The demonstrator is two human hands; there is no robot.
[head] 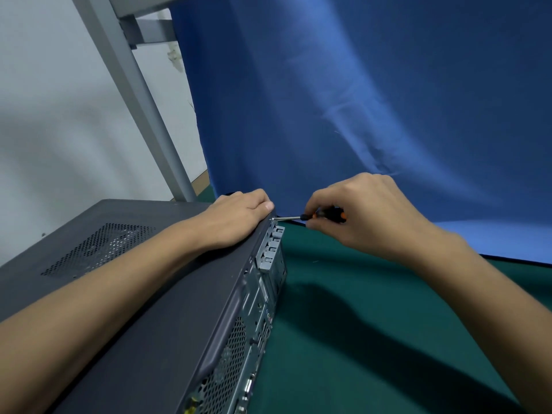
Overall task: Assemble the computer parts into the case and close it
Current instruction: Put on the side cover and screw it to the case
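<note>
A dark grey computer case [167, 294] lies flat on the green table, its cover panel on top and its rear panel [257, 312] with ports facing right. My left hand [239, 216] rests palm-down on the far top corner of the case, fingers curled over the far edge. My right hand [361, 210] grips a small screwdriver [316, 216] with a black and orange handle. The metal tip touches a screw at the upper far corner of the rear panel, just below my left thumb.
Green cloth [373, 324] covers the table to the right of the case. A blue backdrop [358, 100] hangs behind and drapes onto the table. A grey metal frame post [143, 94] stands at the back left against a white wall.
</note>
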